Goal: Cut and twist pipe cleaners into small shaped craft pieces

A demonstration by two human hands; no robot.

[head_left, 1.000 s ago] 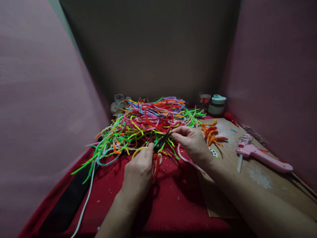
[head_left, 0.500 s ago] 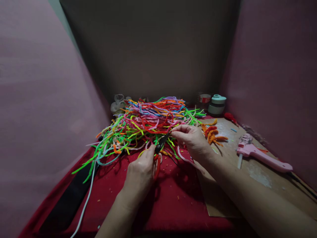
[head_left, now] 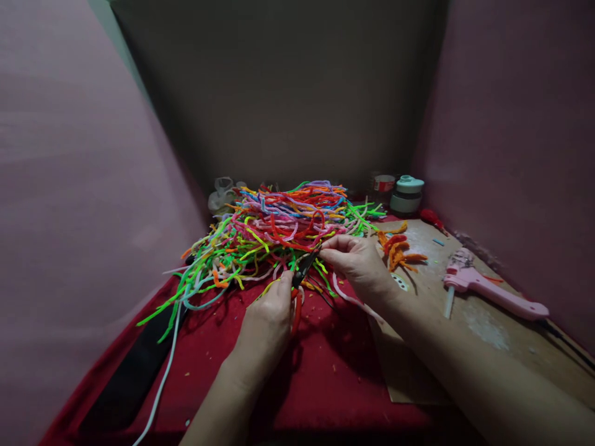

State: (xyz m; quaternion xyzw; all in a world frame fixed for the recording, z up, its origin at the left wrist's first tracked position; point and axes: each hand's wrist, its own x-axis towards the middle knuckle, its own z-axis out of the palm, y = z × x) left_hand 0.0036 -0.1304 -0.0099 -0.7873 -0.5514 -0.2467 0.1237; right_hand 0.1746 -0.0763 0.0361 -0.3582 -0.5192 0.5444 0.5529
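My left hand (head_left: 272, 306) is closed round a tool with red handles (head_left: 296, 310) and dark jaws (head_left: 305, 267), which point up and to the right. The tips of the jaws meet the fingertips of my right hand (head_left: 351, 257). Thumb and forefinger of that hand are pinched together; whatever lies between them is too small to make out. Just beyond both hands is a big heap of colourful fuzzy stems (head_left: 288, 217), with green ones spilling to the left. A pale pink stem (head_left: 351, 297) lies below my right wrist.
On a brown board (head_left: 483, 328) at the right lie a pink glue gun (head_left: 497, 291) and an orange fuzzy bundle (head_left: 400, 251). A teal-lidded jar (head_left: 407, 195) stands behind. At the left, a long black object (head_left: 127, 375) and a white cable (head_left: 162, 384) rest on the red cloth (head_left: 223, 396).
The tool and both hands have barely shifted. A small white piece with dark dots beside my right wrist now shows more fully.
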